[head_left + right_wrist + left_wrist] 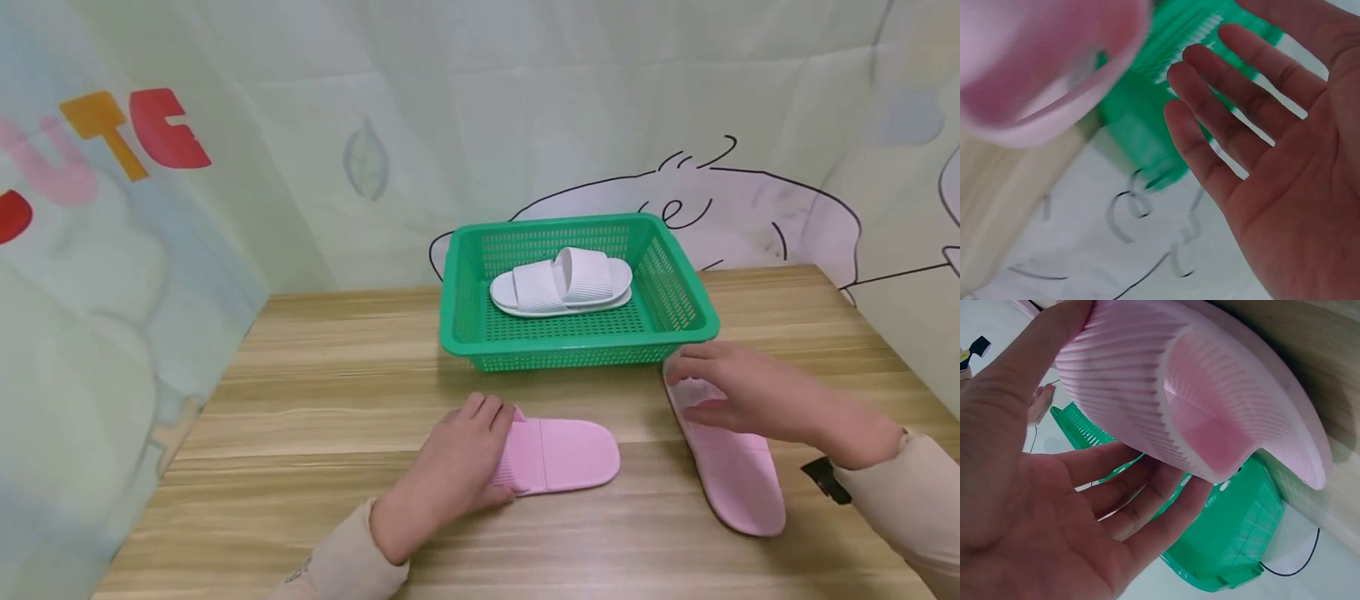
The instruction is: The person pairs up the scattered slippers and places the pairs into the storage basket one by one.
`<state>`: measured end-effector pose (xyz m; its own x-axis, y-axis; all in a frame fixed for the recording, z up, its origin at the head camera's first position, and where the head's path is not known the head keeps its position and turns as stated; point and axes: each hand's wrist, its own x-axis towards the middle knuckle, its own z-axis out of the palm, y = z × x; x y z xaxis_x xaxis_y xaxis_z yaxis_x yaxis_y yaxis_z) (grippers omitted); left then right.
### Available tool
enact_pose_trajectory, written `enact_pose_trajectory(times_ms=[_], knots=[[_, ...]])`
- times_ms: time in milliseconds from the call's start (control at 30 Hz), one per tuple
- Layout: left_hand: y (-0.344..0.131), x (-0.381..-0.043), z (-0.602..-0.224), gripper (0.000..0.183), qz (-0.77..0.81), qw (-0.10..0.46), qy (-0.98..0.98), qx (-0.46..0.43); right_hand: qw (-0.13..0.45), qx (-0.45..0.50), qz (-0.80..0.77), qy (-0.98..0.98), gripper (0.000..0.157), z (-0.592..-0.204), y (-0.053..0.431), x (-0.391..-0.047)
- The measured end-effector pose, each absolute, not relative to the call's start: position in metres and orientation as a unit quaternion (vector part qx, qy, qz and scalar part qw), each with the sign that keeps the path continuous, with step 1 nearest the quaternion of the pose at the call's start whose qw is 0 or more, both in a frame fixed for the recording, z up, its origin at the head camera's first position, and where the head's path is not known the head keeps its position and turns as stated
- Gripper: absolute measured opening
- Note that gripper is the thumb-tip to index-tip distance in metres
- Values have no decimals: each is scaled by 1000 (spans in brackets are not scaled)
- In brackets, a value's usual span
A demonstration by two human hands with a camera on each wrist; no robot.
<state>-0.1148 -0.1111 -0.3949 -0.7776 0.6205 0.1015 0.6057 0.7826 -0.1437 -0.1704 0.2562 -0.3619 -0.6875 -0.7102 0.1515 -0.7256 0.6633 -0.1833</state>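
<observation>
In the head view, my left hand [465, 458] lies over the strap of a pink slide slipper [577, 454], flat on the table with its toe end to the left. The left wrist view shows the thumb at one side of the ribbed strap [1116, 369] and the fingertips at the other, gripping it. My right hand [742, 392] hovers over a second pink slipper [738, 483], which lies slanted near the basket's right corner. In the right wrist view, the fingers [1210, 150] are extended, with a gap between them and that slipper [1041, 125].
A green plastic basket [577, 350] stands at the back of the table [337, 383]. Inside it rests a pair of white slippers [540, 287], one overlapping the other. A printed curtain [315, 133] hangs behind the table. Something small and black [825, 479] sits by the right cuff.
</observation>
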Motion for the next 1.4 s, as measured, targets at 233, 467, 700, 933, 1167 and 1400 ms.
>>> enact_pose_trajectory(times_ms=[233,467,700,933,1167,1400], knots=[[-111,-114,-394,94,52,65,-941,-327,23,378,132,-916,39,-376,277,-179],[-111,-115,-395,95,52,66,-941,-328,-2,361,144,-922,44,-381,285,-181],[-112,-114,-395,93,54,68,-937,-337,-22,353,155,-922,43,-387,288,-183],[-112,-114,-394,91,57,70,-939,-332,-46,288,139,-946,45,-381,289,-185],[-110,-113,-394,89,51,67,-940,-331,-79,239,111,-961,57,-379,288,-184],[-109,-112,-395,90,43,73,-943,-322,-51,272,124,-953,78,-376,292,-175]])
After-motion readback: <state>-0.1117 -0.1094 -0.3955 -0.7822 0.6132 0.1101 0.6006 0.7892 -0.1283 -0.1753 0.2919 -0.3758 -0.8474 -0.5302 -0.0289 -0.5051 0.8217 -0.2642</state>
